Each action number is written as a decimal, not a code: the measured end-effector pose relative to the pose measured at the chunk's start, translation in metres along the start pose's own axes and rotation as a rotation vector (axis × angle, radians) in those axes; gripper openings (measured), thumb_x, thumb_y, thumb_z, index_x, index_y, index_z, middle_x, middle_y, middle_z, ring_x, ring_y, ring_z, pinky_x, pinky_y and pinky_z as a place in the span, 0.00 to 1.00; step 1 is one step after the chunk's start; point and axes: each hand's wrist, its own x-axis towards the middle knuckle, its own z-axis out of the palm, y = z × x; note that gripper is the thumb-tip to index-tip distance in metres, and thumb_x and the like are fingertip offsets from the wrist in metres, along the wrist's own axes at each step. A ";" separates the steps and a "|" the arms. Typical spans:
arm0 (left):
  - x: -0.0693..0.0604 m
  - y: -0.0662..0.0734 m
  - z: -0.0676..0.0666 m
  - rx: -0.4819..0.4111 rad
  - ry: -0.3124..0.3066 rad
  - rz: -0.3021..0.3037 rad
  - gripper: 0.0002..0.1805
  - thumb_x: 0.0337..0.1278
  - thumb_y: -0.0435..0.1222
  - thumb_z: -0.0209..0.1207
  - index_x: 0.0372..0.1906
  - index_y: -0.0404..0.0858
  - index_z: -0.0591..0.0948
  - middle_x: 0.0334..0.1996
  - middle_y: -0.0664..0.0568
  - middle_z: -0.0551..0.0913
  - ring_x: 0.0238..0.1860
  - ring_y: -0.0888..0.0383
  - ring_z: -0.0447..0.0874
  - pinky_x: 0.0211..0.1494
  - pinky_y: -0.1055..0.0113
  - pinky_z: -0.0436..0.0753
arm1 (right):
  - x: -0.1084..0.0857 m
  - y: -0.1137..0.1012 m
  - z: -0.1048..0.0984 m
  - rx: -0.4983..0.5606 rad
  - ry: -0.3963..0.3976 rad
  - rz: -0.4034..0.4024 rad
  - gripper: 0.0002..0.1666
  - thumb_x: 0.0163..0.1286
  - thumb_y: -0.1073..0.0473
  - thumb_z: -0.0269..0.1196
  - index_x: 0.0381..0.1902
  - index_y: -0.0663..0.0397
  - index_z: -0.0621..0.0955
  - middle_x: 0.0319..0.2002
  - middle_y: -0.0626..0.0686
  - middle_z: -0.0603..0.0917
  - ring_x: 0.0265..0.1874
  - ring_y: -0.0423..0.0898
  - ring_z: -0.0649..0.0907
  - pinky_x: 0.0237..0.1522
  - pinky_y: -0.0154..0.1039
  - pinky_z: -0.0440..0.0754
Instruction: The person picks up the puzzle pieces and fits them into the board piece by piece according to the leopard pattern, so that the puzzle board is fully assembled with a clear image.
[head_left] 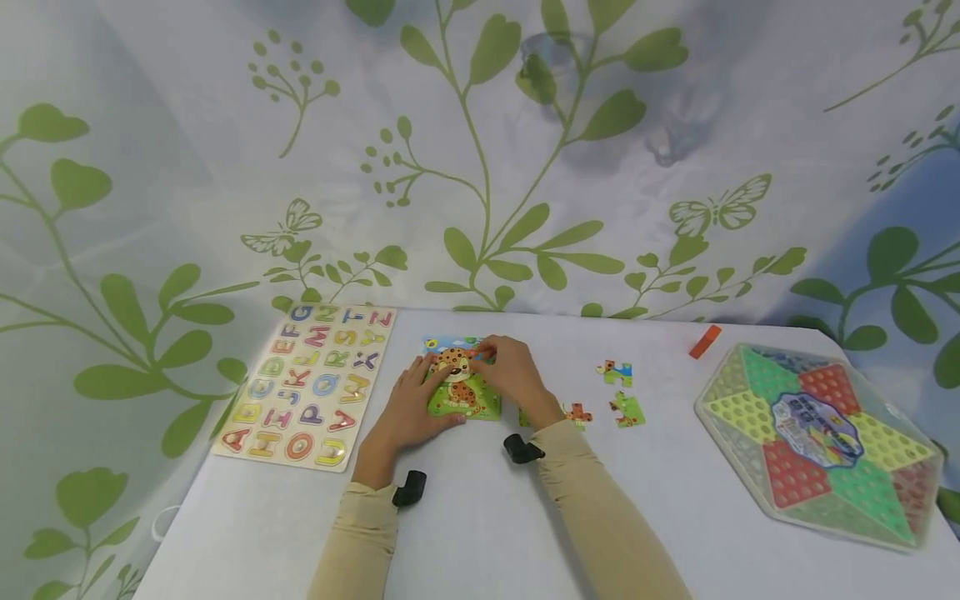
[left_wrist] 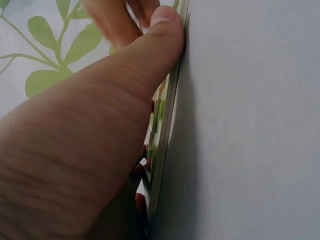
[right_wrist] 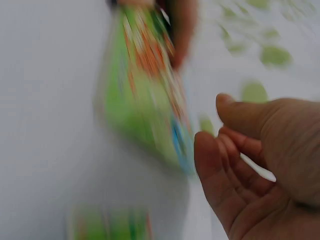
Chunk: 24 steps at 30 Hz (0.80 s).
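A small jigsaw puzzle (head_left: pixel 464 397) with a spotted cartoon animal on green and blue lies on the white table. My left hand (head_left: pixel 411 408) rests on its left side, fingers stretched over the picture and thumb (left_wrist: pixel 160 35) at the near edge. Over the puzzle's upper right is my right hand (head_left: pixel 516 377). In the right wrist view, that hand's thumb and fingers (right_wrist: pixel 207 155) are bent but apart, and I see nothing between them. The puzzle (right_wrist: pixel 150 95) is blurred there.
Loose jigsaw pieces (head_left: pixel 627 410) lie right of the puzzle, some partly behind my right forearm. An alphabet board (head_left: pixel 311 387) is at the left. At the right are a star-patterned hexagonal game board (head_left: pixel 817 446) and an orange-red strip (head_left: pixel 705 342). A leaf-patterned curtain (head_left: pixel 480 167) hangs behind.
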 end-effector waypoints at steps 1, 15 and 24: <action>0.000 -0.001 0.000 -0.003 -0.002 -0.006 0.51 0.56 0.60 0.68 0.81 0.50 0.61 0.83 0.41 0.47 0.84 0.39 0.38 0.83 0.38 0.47 | -0.004 0.008 -0.007 0.028 0.015 0.004 0.20 0.70 0.51 0.69 0.55 0.53 0.84 0.47 0.53 0.87 0.47 0.50 0.85 0.48 0.46 0.85; -0.003 -0.005 0.001 -0.002 -0.001 -0.015 0.51 0.56 0.60 0.68 0.81 0.49 0.61 0.84 0.41 0.46 0.84 0.40 0.37 0.84 0.39 0.46 | -0.062 0.129 -0.127 -0.157 0.089 0.088 0.34 0.69 0.53 0.70 0.69 0.60 0.76 0.53 0.63 0.81 0.45 0.56 0.81 0.43 0.47 0.81; 0.002 -0.002 0.004 -0.005 -0.005 -0.005 0.51 0.56 0.60 0.68 0.81 0.50 0.61 0.84 0.41 0.46 0.84 0.40 0.38 0.84 0.39 0.46 | -0.072 0.135 -0.142 -0.189 0.068 0.260 0.33 0.70 0.53 0.68 0.66 0.66 0.76 0.58 0.72 0.78 0.58 0.67 0.77 0.60 0.62 0.77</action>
